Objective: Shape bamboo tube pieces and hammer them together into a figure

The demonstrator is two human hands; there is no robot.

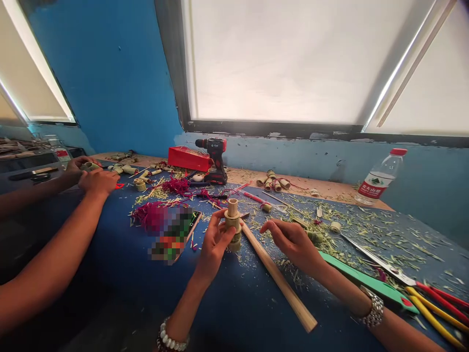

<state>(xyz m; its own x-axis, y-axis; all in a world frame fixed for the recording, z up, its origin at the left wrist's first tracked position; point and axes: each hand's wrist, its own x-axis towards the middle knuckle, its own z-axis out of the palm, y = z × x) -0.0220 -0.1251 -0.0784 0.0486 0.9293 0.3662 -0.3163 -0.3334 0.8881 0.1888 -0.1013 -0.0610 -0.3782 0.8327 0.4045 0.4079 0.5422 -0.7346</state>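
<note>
My left hand (213, 243) is closed around a short stack of bamboo tube pieces (232, 223), held upright above the blue cloth. My right hand (289, 239) hovers just to the right of it, fingers curled in a pinch; what it holds, if anything, is too small to make out. A long wooden stick (280, 281) lies on the cloth between my two hands, running toward me. A small green bamboo piece (315, 236) lies behind my right hand.
Another person's two arms reach in at the left, hands (93, 177) on small bamboo pieces. A red cordless drill (216, 159) and red box (188, 158) stand at the back. A water bottle (379, 177), scissors (436, 298), phone (176, 234), red thread and shavings cover the table (234, 303).
</note>
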